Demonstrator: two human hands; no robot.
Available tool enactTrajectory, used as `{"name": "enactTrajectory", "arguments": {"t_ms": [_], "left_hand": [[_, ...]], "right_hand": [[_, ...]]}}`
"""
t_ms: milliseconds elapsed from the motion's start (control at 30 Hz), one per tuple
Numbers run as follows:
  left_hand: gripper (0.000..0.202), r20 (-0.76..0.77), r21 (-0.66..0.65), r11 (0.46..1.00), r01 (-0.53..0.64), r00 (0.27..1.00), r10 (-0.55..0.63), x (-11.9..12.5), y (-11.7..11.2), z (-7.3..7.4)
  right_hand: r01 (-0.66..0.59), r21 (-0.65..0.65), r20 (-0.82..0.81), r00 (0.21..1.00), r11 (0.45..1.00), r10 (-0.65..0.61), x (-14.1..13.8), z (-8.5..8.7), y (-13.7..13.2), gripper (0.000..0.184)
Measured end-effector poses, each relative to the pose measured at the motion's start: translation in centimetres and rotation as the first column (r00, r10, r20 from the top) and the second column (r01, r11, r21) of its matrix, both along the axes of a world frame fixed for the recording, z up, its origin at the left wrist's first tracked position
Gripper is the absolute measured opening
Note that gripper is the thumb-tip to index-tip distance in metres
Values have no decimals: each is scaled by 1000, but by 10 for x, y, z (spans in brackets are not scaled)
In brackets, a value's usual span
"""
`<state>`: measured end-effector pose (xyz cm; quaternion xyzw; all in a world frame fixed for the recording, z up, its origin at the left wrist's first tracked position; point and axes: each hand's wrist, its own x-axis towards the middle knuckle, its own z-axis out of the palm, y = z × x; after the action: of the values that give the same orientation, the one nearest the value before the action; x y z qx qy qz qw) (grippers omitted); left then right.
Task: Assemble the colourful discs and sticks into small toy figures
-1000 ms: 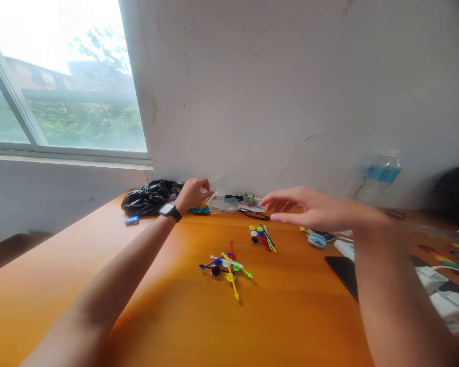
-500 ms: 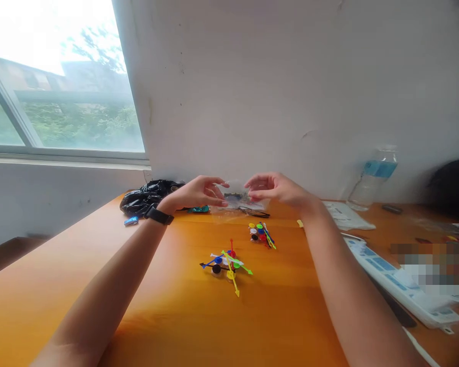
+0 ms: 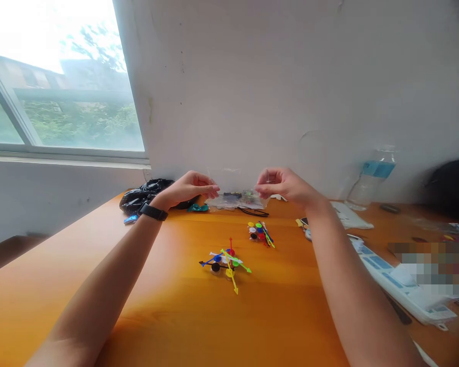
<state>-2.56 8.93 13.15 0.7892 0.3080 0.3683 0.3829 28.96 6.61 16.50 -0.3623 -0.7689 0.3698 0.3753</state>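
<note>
A clear plastic bag is stretched between my two hands above the far side of the orange table. My left hand, with a black watch on the wrist, pinches the bag's left edge. My right hand pinches its right edge. Below the bag lie more clear packets with small coloured parts. Nearer to me are two heaps of coloured plastic sticks and round discs: a bigger heap and a smaller heap.
A crumpled black bag and a small blue piece lie at the table's far left. A water bottle stands by the wall on the right. White sheets and a long white strip cover the right side.
My right hand swung in from the right and took the bag's edge. Both hands then lifted the clear bag a little and pulled it apart between them.
</note>
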Motion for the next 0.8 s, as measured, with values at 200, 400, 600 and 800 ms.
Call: {"name": "enactTrajectory", "arguments": {"t_ms": [200,400,600,800], "left_hand": [[43,103,9,992,-126,987,124,-1,15,-13],[44,84,-164,964,209,977,-197,-20,29,-31],[76,218,-310,860,404,911,-350,-6,29,-50],[84,107,-352,785,509,855,-507,13,26,-55]], "right_hand": [[-84,-89,-30,996,993,81,2,-22,22,39],[0,-42,-121,993,999,-5,5,-37,39,38],[-77,20,17,997,997,76,-20,-29,25,29],[-73,66,124,990,995,65,-45,-34,12,19]]}}
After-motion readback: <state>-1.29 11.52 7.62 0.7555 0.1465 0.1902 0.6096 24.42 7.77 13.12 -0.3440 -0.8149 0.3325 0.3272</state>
